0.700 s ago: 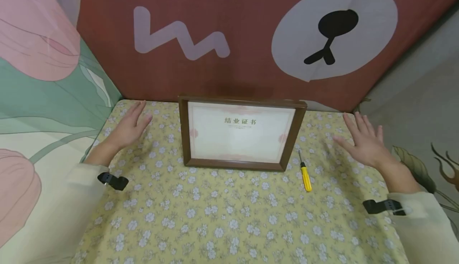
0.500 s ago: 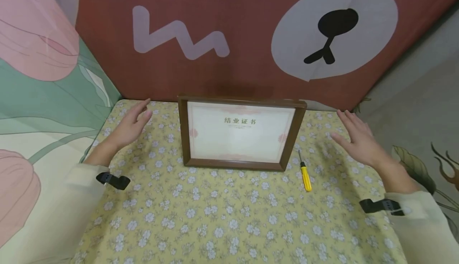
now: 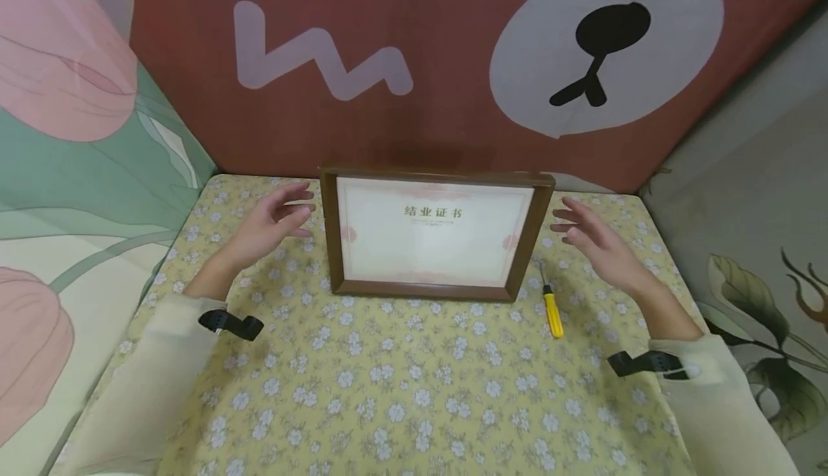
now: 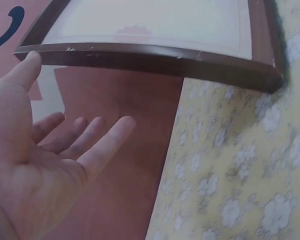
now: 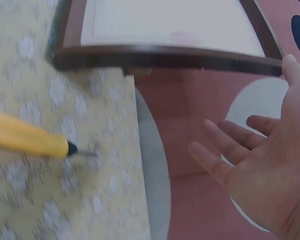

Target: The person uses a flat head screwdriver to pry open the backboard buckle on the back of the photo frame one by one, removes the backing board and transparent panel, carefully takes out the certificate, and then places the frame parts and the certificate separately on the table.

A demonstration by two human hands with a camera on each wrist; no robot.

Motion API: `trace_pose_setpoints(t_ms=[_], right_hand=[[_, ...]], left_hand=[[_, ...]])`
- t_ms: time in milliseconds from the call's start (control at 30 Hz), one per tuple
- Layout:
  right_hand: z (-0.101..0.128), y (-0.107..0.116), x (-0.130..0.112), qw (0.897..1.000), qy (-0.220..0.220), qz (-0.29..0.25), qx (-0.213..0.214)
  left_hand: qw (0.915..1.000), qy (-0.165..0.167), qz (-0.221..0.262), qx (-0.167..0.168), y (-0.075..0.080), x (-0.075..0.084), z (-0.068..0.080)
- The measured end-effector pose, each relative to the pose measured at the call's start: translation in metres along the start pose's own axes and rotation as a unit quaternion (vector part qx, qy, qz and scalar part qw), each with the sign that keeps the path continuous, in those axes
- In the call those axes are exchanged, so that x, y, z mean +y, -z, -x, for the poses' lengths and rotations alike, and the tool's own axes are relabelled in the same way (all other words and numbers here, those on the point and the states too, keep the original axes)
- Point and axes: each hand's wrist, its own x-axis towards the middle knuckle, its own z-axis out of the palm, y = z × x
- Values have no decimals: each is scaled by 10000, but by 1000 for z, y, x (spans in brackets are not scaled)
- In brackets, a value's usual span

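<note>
A brown picture frame [image 3: 427,290] stands upright on the table, holding a white certificate [image 3: 435,249] with green heading characters. Just off its left side is my left hand [image 3: 261,228], fingers loosely bent and holding nothing. My right hand [image 3: 598,246] hovers a little off the frame's right side, fingers spread and relaxed. In the left wrist view, the thumb of my left hand [image 4: 55,150] overlaps the frame's edge [image 4: 140,57]. The right wrist view shows my right hand [image 5: 260,160] with its thumb tip at the frame's corner. A yellow screwdriver [image 3: 553,312] lies right of the frame.
A yellow floral cloth [image 3: 388,390] covers the table. Behind it rises a reddish-brown backdrop [image 3: 453,116] with a cartoon muzzle. Printed panels flank both sides, with pink flowers [image 3: 71,52] on the left and leaves [image 3: 750,296] on the right.
Both hands have moved inward from the table's sides toward the frame, their fingers bending more. The frame and screwdriver stay in place on the table; the head view has tilted slightly.
</note>
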Motion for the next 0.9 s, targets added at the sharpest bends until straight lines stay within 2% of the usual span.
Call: trace_pose_setpoints(t_ms=[100,267,400,600,900], right_hand=[[-4,-10,0,9998,8,-202,-87],[-9,-24,2,9990,-382,102,-222],[-13,-32,5,9987,-357,183,-326],[-15,-41,7,9978,-355,-110,-540],[-16,-45,4,9980,-375,-243,-447]], left_hand=[[9999,19,17,-136,-5,-5,-2],[9995,70,-45,-320,-11,-13,-2],[9991,140,0,-397,-17,-16,-4],[9982,311,-283,-421,-21,-14,-5],[9975,553,-35,-439,-24,-7,-3]])
